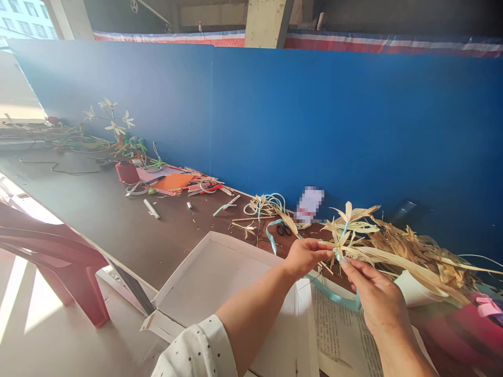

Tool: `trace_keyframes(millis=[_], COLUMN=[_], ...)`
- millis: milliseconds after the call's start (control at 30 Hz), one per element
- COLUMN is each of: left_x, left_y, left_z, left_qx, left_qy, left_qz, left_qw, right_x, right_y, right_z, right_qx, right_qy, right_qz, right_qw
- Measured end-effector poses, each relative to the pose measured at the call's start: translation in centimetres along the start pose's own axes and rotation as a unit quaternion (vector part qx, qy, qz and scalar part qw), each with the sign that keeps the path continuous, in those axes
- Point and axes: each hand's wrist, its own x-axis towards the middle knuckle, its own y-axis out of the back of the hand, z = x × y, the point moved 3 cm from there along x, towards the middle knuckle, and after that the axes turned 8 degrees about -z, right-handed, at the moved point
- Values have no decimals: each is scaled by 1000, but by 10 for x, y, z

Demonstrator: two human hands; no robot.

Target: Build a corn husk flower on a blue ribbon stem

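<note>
- Head view: a long dark table (118, 220) runs along a blue partition (314, 120), with a red plastic chair (58, 256) drawn up at its near edge on the left.
- The husk flower (348, 235) is held up off the table, just in front of a pile of dried husks (416, 251). This probably keeps its thin petals free of the clutter below.
- The left hand (306, 256) has thumb and fingers closed on the flower's left side, steadying it from that side.
- The right hand (373, 298) comes in from below, its fingertips pinched shut at the flower's base, where a light blue ribbon (334, 296) wraps round it. I cannot quite tell whether they grip the ribbon or the stem under it.
- The ribbon's loose length hangs down under both hands and trails across a printed sheet (341, 335).
- A shallow white box (220, 272) sits open under the left forearm, close at hand.
- Scissors (282, 229) lie on the table just beyond the left hand, near coiled ribbon offcuts (267, 204).
- Further left lie orange paper (173, 181) and a red cup (126, 172). Finished flowers (112, 118) stand upright beyond them, well apart from the hands.
</note>
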Motion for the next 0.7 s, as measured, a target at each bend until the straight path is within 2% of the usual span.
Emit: trace_keyframes(millis=[133,267,367,500,633,700], left_x=[2,3,3,3,2,2], left_y=[0,0,-1,-2,-3,-4], left_z=[-2,-4,-5,-4,-4,-4], left_qx=[4,15,19,11,23,32], left_qy=[-16,-21,-26,-40,-50,-57], left_qz=[1,11,16,11,10,5], left_qw=[1000,1000,999,999,998,998], right_x=[-2,-5,-9,-14,-19,-20], right_y=[1,1,-1,-4,-8,-10], right_z=[-1,-14,-23,-29,-34,-38], right_qx=[-45,-101,-150,-222,-272,-282], right_qy=[-18,-44,-21,82,222,254], right_qz=[14,26,23,41,62,60], right_qw=[999,994,988,971,934,923])
